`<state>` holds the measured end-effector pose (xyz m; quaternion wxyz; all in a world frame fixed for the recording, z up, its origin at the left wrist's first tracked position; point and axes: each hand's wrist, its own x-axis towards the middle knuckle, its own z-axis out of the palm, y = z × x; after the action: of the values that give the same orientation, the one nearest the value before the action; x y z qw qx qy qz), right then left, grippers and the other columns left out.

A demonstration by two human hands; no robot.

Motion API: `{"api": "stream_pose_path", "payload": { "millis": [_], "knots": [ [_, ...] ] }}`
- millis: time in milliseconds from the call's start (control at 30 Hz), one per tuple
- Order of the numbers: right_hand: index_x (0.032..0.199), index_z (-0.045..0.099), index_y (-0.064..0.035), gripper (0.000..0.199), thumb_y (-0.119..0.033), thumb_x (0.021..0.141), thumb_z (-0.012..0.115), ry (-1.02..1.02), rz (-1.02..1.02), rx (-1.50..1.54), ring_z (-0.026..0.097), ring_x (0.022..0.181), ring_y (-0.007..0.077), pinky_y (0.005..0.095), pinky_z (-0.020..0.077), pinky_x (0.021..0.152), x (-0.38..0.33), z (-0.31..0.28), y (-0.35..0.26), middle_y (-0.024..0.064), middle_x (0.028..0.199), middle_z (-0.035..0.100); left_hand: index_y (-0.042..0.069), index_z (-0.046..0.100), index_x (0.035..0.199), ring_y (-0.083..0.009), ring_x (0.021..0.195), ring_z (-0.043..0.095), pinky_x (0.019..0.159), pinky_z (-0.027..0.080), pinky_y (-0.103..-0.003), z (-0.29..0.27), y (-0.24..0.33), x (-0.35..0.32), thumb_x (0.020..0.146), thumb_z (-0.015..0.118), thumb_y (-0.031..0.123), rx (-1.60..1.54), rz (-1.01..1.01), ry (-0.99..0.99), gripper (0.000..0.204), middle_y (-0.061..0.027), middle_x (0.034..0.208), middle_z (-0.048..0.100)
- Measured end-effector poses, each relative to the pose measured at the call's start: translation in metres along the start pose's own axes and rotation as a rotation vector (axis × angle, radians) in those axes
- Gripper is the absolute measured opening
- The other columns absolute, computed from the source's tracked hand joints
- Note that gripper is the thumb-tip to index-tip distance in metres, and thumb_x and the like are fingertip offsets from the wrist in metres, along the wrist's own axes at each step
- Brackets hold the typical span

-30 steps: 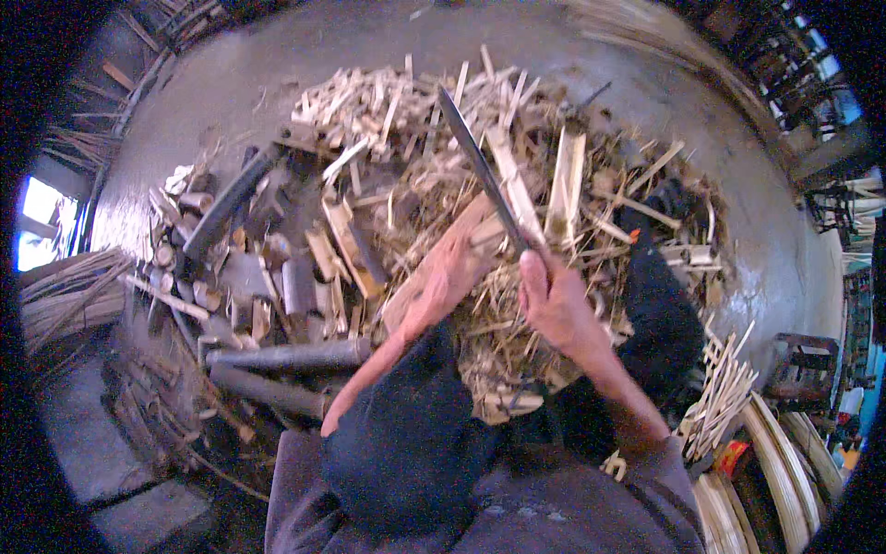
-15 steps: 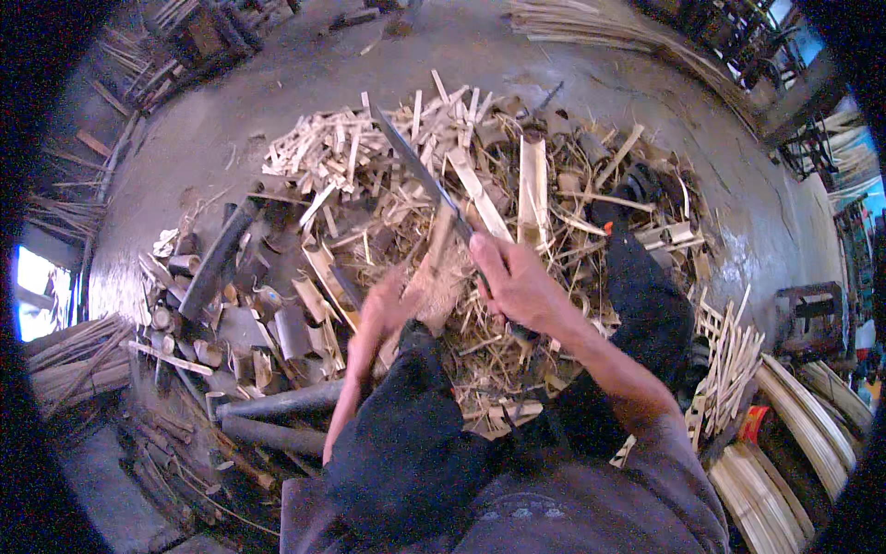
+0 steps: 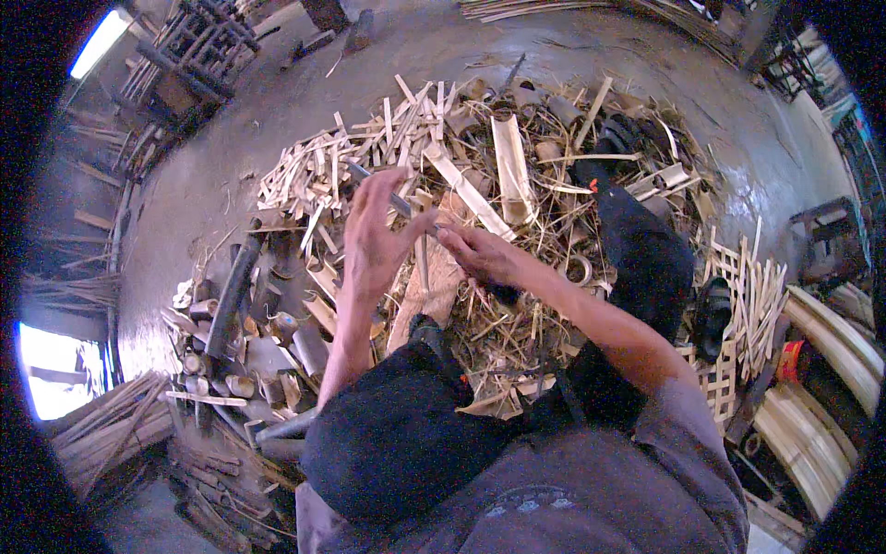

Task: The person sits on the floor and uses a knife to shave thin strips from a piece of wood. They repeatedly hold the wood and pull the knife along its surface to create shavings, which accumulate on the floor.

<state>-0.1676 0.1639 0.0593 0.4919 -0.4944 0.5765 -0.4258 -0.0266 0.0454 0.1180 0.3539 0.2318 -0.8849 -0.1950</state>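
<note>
In the head view, the right hand (image 3: 480,256) grasps a long grey metal knife (image 3: 401,205) pointing to ten o'clock, near a flat brown wooden block (image 3: 439,291). The left hand (image 3: 371,235) curves open at it, contact unclear; a slip could cut the close fingers (image 3: 378,189)

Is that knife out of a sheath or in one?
Out. The knife shows bare metal behind the open left hand, and the right hand has it in its grip.
</note>
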Motion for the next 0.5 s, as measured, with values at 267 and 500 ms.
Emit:
{"api": "stream_pose_path", "payload": {
  "millis": [267, 500],
  "knots": [
    [0.102, 0.055, -0.0044, 0.031, -0.022, 0.080, 0.067, 0.141, -0.112, -0.028, 0.051, 0.060, 0.0123, 0.0297, 0.0435, 0.054, 0.042, -0.041, 0.072, 0.0043, 0.068, 0.055, -0.001, 0.055, 0.085, -0.0327, 0.078, 0.057, 0.069, 0.045, -0.041, 0.045, 0.000, 0.056, 0.081, 0.059, 0.018, 0.045, 0.149, -0.266, 0.019, -0.0155, 0.085, 0.054],
    [0.086, 0.061, -0.0029, 0.016, -0.017, 0.077, 0.063, 0.129, -0.145, -0.010, 0.050, 0.057, 0.0101, 0.0308, 0.0432, 0.052, 0.047, -0.070, 0.086, 0.0030, 0.064, 0.057, 0.000, 0.056, 0.079, -0.0325, 0.077, 0.056, 0.070, 0.045, -0.042, 0.083, -0.015, 0.084, 0.080, 0.062, 0.022, 0.089, 0.357, -0.358, 0.023, -0.0133, 0.082, 0.053]
  ]
}}
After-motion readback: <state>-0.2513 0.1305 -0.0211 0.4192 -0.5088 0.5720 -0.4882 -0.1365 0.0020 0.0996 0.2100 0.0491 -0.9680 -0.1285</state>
